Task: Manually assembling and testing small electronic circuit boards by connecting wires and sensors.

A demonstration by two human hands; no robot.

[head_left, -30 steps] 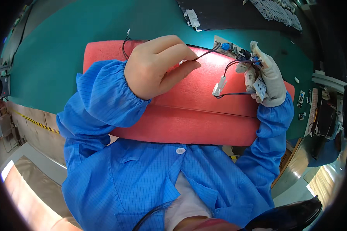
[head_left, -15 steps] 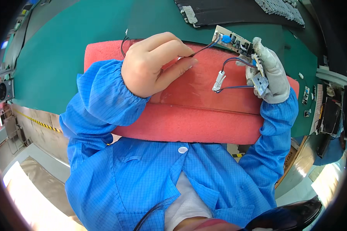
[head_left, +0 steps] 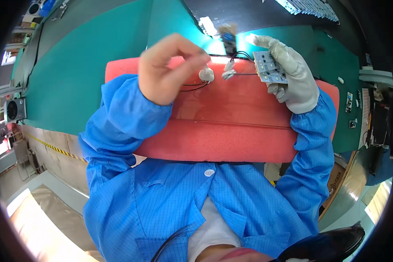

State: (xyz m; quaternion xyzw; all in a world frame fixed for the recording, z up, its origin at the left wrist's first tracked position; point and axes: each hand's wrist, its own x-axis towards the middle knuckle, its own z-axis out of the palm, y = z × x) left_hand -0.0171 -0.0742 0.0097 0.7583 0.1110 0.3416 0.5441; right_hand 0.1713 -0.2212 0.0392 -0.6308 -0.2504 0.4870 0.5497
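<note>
Presently, head view, items as I log them from the remote seat:

1. Left hand (head_left: pixel 170 70), bare, raised over the far left of the red foam pad (head_left: pixel 231 131). Thumb and fingertips are pinched on a small white connector (head_left: pixel 206 75), from which thin black wires (head_left: pixel 192 87) droop toward the pad.

2. Right hand (head_left: pixel 288 74), in a white glove, at the far right of the pad. It grips a small white circuit board (head_left: pixel 270 66) by its edges, component face up. More dark wires (head_left: pixel 242 56) run left from the board to a second white plug (head_left: pixel 228 72), which hangs free just beside the first connector; I cannot tell whether the two touch.

3. A second small board with a blue part (head_left: pixel 227 35), blurred, just beyond the wires; how it is attached I cannot tell.

4. Green bench mat (head_left: pixel 96 65) beneath and beyond the pad; blue sleeves in the near field.

Handling note, my judgement: board and leads look very light. The board is stiff but fragile, best held by its edges, off the components. The wires are limp and springy, so take the plastic connector bodies, not the leads; they look small and slippery.
</note>
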